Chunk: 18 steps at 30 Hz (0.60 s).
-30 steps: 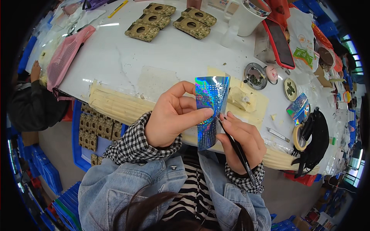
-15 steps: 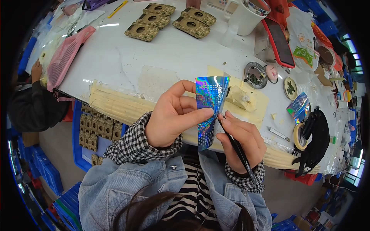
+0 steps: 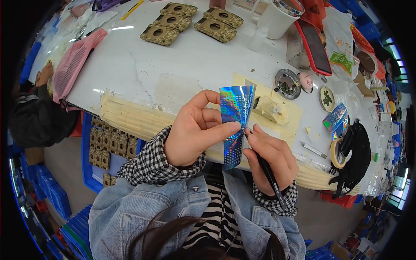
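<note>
A shiny blue holographic sticker sheet (image 3: 235, 102), bent lengthwise and printed with rows of small shapes, is pinched between the thumb and fingers of my left hand (image 3: 190, 130). Closed around black tweezers (image 3: 269, 175), my right hand (image 3: 277, 158) brings their tip against the sheet's right edge, beside my left thumb. Whether a sticker sits in the tip is hidden. Just beyond the sheet, a cream taped block (image 3: 271, 109) with a small peg rests on yellow paper. Camouflage model tank hulls (image 3: 159, 34) with round holes stand farther back.
Small dishes (image 3: 287, 84) of dark green bits, a craft knife (image 3: 313, 150), a tape roll (image 3: 338, 154) and a black bag (image 3: 354, 156) lie right. A white mug (image 3: 277, 19) and red-cased phone (image 3: 313, 47) stand behind. A blue tray (image 3: 89, 167) holds more hulls; another person's hand (image 3: 44, 73) shows left.
The sheet has turned slightly and looks narrower. The tweezers have rolled a little in my right hand, their tip still at the sheet. At far left, the other person's hand has shifted.
</note>
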{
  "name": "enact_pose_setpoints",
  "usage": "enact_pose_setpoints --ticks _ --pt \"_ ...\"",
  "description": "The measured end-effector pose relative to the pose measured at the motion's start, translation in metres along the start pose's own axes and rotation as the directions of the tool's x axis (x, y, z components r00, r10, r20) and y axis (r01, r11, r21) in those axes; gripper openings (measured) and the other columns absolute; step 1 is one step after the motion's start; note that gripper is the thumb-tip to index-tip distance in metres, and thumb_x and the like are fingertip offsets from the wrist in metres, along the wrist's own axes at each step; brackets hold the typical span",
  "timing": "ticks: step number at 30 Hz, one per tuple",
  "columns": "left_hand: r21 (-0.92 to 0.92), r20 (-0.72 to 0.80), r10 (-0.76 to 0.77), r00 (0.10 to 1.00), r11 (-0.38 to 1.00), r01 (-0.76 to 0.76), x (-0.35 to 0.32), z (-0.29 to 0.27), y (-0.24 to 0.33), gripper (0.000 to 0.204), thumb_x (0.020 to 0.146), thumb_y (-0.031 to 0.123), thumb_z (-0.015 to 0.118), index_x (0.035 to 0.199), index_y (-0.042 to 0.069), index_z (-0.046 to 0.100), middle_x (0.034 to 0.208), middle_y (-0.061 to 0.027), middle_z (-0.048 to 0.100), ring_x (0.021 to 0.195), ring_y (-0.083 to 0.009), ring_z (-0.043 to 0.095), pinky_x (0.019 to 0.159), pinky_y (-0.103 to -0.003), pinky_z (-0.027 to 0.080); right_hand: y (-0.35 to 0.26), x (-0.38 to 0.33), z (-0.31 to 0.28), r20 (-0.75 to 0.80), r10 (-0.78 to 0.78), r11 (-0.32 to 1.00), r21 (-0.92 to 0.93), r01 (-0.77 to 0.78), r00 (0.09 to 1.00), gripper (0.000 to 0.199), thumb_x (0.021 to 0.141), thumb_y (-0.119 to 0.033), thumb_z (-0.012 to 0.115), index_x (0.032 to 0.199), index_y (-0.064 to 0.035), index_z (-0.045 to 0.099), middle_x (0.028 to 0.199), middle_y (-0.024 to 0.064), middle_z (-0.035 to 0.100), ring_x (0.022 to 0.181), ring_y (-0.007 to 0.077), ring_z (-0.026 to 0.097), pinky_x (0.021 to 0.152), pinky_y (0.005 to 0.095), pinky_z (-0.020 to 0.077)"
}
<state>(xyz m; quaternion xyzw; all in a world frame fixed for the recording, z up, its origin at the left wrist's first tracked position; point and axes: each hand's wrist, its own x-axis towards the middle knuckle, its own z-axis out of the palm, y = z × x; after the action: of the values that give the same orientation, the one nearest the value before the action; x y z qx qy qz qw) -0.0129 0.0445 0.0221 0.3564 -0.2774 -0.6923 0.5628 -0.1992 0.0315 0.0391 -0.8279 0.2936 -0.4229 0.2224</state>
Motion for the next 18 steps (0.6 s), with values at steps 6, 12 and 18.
enact_pose_setpoints --ticks 6,12,18 --pt "-0.100 -0.018 -0.067 0.998 0.993 0.065 0.0003 0.0020 0.0020 0.036 0.086 -0.005 0.063 0.117 0.001 0.045 0.096 -0.0124 0.070 0.085 -0.0143 0.067 0.076 -0.026 0.054 0.0068 -0.0040 0.0008 0.062 -0.157 0.982 -0.095 0.162 0.986 0.039 0.072 -0.002 0.078 0.109 0.0026 0.066 0.101 0.0155 0.064 0.095 0.0285 0.066 0.089 0.0438 0.0545" --pt "-0.105 -0.022 -0.079 0.997 0.992 0.076 0.0002 0.0023 0.0017 0.036 0.087 -0.003 0.062 0.118 0.002 0.046 0.096 -0.0124 0.070 0.083 -0.0148 0.067 0.074 -0.026 0.054 0.0080 -0.0028 0.0024 0.071 -0.241 0.954 -0.168 0.250 0.968 0.038 0.072 -0.008 0.078 0.107 0.0023 0.067 0.100 0.0142 0.063 0.096 0.0288 0.066 0.089 0.0437 0.0547" --pt "-0.107 -0.027 -0.092 0.995 0.990 0.089 0.0005 0.0021 0.0021 0.036 0.087 -0.003 0.062 0.118 0.002 0.046 0.096 -0.0123 0.070 0.084 -0.0148 0.067 0.075 -0.026 0.054 0.0086 -0.0030 0.0027 0.072 -0.232 0.956 -0.167 0.241 0.970 0.037 0.073 -0.009 0.078 0.106 0.0021 0.068 0.100 0.0134 0.063 0.098 0.0279 0.066 0.089 0.0431 0.0551"
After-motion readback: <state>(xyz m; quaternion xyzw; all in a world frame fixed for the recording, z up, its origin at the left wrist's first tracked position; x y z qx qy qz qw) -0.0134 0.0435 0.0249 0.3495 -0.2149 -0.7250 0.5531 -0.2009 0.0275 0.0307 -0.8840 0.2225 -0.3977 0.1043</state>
